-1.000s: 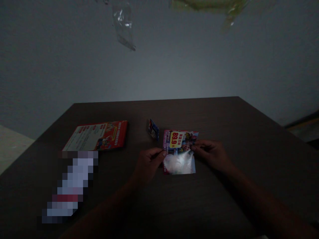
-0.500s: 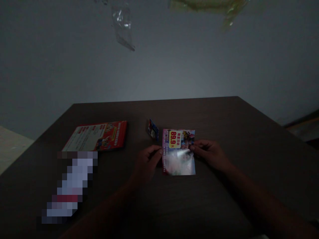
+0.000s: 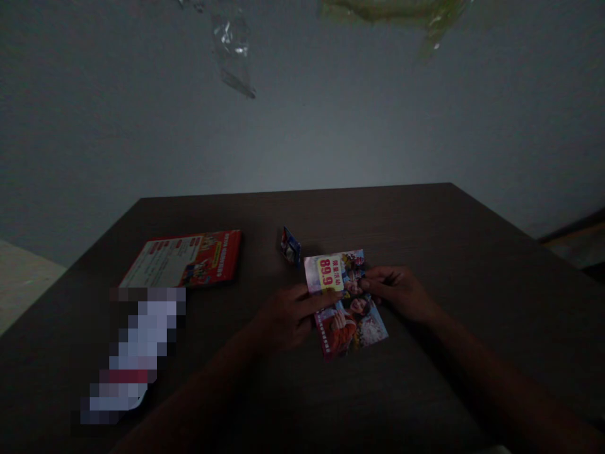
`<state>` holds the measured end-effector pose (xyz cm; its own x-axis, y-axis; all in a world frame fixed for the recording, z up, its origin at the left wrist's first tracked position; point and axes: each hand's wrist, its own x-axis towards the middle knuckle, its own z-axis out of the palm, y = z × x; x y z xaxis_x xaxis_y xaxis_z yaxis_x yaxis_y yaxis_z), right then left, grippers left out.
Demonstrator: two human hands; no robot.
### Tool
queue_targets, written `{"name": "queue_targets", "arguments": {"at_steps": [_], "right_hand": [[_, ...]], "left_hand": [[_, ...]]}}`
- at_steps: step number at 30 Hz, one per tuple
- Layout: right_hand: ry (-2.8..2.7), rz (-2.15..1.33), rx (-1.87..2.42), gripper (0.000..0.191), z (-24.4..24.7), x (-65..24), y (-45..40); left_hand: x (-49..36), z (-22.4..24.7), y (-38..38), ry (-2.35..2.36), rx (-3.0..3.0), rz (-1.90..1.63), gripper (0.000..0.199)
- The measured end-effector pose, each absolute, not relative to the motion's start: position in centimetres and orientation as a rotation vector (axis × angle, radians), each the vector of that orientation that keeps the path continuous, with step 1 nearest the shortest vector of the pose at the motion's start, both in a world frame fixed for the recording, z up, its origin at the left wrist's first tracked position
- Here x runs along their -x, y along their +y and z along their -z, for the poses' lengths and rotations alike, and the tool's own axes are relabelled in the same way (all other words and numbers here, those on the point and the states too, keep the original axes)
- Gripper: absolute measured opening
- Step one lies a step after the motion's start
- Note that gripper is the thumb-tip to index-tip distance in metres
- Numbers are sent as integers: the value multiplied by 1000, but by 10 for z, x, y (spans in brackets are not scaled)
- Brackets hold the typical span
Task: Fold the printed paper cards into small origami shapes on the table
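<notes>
A glossy printed leaflet (image 3: 352, 331) with a yellow "89.9" price label is held above the middle of the dark table. It bends across its middle, the lower part turned at an angle to the upper. My left hand (image 3: 286, 315) grips its left edge, one finger laid across the front along the bend and the others curled beneath. At the right edge, my right hand (image 3: 401, 290) pinches the leaflet between thumb and fingers. Just beyond it, a small folded printed card (image 3: 290, 246) stands tilted on the table.
A red-and-white printed flat box or booklet (image 3: 222, 258) lies on the left of the table (image 3: 368, 214). Nearer me is a pixelated pale object (image 3: 142, 347). Behind the table rises a grey wall (image 3: 302, 126) with clear plastic (image 3: 231, 50) and yellowish tape (image 3: 378, 9).
My left hand has moved right and put a finger across the leaflet's front. The leaflet has gone from flat to bent, its lower part swung to the right. My right hand stays nearly still.
</notes>
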<state>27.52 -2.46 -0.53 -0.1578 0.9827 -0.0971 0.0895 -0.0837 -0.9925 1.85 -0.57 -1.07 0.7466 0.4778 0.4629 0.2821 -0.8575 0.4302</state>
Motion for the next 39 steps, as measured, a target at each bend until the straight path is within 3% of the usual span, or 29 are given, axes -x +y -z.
{"name": "queue_targets", "arguments": {"at_steps": [11,16,20,26,39], "right_hand": [[-1294,-1393,1091,21,9,-274,-25],[-1553,-1160,1016,45,10,-276,-30],[-1821,-972,857,36,6,-268,-32],[-1825,-1018,750,29,4,-259,-31],[-1726,-984,790,32,7,-254,-38]], "left_hand": [[-23,17,-7,598,-2399,-869,53],[-22,14,-7,600,-2281,-921,50],[-25,9,-9,553,-2181,-881,47],[-30,8,-12,575,-2021,-829,43],[-36,11,-25,685,-1835,-840,44]]}}
